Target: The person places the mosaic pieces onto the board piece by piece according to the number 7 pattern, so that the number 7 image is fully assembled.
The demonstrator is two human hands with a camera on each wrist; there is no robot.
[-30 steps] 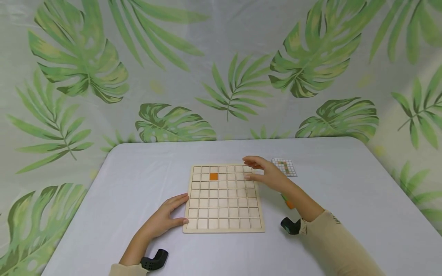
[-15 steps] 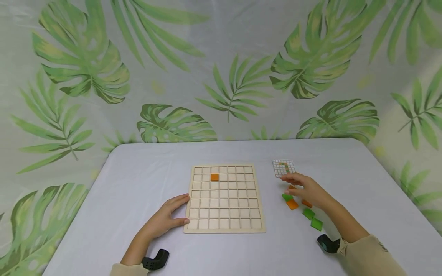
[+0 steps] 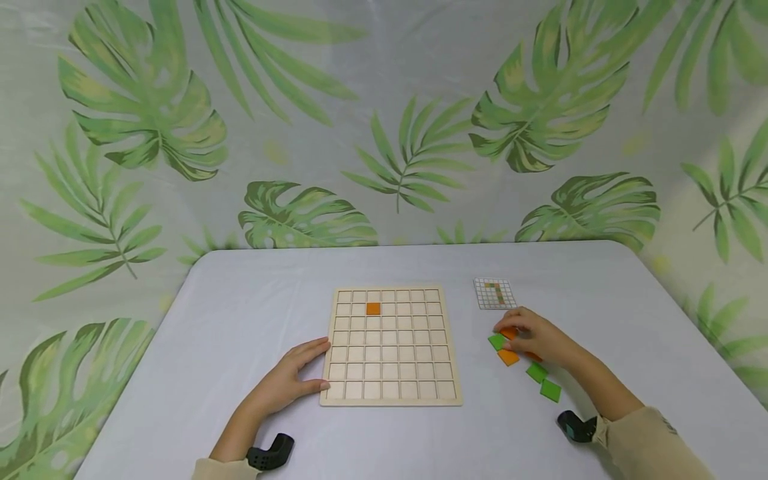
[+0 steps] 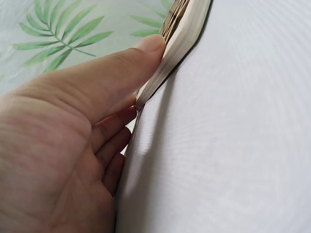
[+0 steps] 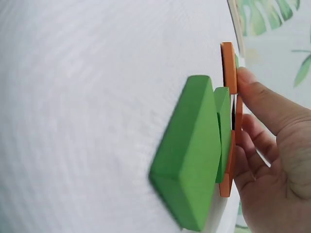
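Note:
A wooden grid board [image 3: 390, 402] lies on the table, with one orange tile [image 3: 373, 309] in a cell of its second row. My left hand [image 3: 288, 379] rests against the board's left edge; in the left wrist view the thumb [image 4: 131, 60] lies on the rim. Over the loose tiles at the right, my right hand [image 3: 537, 337] has its thumb and fingers around an orange tile [image 3: 509, 332] that lies on the table. Beside it are a green tile [image 3: 497, 342] and another orange tile [image 3: 508, 358]. One more orange tile is partly hidden under the hand.
Two green tiles [image 3: 550, 391] lie nearer the right wrist. A small pattern card [image 3: 494, 293] with a grid and a coloured figure lies beyond the right hand. Behind the white table [image 3: 270, 280] hangs a leaf-print cloth [image 3: 420, 200].
The right hand has moved from above the board's upper right corner to the tiles at the right, lowering its fingertips onto an orange one. The left hand stays at the board.

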